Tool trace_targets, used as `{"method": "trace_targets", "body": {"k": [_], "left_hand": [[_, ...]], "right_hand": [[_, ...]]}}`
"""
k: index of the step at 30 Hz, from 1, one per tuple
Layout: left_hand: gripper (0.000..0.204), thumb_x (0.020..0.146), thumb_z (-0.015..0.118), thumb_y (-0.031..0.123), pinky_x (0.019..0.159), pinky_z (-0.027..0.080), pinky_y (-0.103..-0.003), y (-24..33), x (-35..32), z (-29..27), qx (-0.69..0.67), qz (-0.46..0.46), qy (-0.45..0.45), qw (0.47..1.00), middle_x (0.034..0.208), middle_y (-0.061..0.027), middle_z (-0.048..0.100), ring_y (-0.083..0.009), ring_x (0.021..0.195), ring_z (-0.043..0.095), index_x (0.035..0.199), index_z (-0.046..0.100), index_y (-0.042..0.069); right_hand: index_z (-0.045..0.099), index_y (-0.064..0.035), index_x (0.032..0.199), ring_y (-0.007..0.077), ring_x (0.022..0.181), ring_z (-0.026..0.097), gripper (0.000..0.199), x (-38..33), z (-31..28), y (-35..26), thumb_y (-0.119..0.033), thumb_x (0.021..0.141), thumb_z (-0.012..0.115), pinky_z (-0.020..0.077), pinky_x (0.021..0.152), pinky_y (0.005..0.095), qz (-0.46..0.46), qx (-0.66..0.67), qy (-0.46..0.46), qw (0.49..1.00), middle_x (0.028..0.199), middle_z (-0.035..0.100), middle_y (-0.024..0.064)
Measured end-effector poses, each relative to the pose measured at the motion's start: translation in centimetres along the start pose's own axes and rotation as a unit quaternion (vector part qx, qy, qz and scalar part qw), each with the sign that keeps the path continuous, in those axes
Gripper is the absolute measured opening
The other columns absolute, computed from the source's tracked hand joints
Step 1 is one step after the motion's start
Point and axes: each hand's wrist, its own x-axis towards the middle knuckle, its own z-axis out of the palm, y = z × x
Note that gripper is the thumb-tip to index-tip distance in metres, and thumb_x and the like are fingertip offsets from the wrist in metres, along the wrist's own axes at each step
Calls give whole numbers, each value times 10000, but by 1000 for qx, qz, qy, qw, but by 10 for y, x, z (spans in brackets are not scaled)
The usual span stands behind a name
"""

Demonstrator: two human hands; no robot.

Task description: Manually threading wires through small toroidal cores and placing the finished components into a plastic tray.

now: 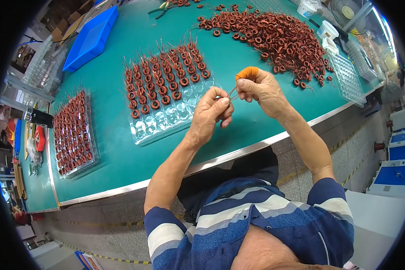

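In front of my chest, just above the table's near edge, my two hands meet around the thin copper wire leads [232, 94] of a small ring coil. My left hand [208, 113] is closed, its thumb and fingers pinching the coil end; the ring itself is mostly hidden by the fingers. My right hand [266, 92] pinches the leads between thumb and forefinger, and an orange finger cover [246, 74] wraps that forefinger. Left of my hands lies a clear plastic tray [154, 130] with rows of reddish-brown ring coils [165, 100], leads pointing up; its near pockets hold none.
A large heap of loose ring coils [279, 42] spreads over the green table [117, 166] at the far right. Another filled tray [74, 135] sits at left. A blue bin [92, 38], pliers [159, 11], white tubs [327, 29] and a clear tray [346, 77] lie around.
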Motion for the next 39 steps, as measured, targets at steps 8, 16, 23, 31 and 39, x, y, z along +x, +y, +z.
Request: {"method": "trace_targets", "body": {"k": [8,16,23,31,39], "left_hand": [[179,962,540,182,555,415,-275,-1,2,0,-19,2,40,999,787,-59,499,-161,630,510,1080,459,75],[301,966,538,159,568,454,-275,-19,2,-2,59,45,70,995,855,-90,546,-161,660,544,1192,373,47],[433,950,553,189,546,473,-273,-35,-2,1,138,-57,36,988,791,-92,566,-153,628,573,1263,341,-22],[337,898,528,123,495,450,-270,-32,2,2,226,-92,18,970,715,-63,563,-131,571,561,1173,445,-53],[249,948,504,119,568,466,-244,-26,-6,-1,234,-130,16,963,776,-40,558,-110,644,555,1159,492,-13]], "right_hand": [[586,32,1110,100,700,608,363,7,1,-5,-213,867,700,474,593,220,-99,-189,142,967,891,644,65],[633,25,1033,83,579,575,259,-1,29,-8,-179,881,681,470,531,231,-75,-287,23,955,736,648,42],[660,14,978,72,631,581,182,58,43,-11,-142,895,617,447,545,215,-100,-319,-45,941,740,641,32],[663,-29,1020,125,611,620,205,115,65,38,-182,885,646,500,566,297,-91,-433,-188,877,770,685,85],[534,-55,1223,311,908,639,381,119,-25,-1,-250,900,591,513,783,415,-231,-692,-15,684,1009,652,178]]}}
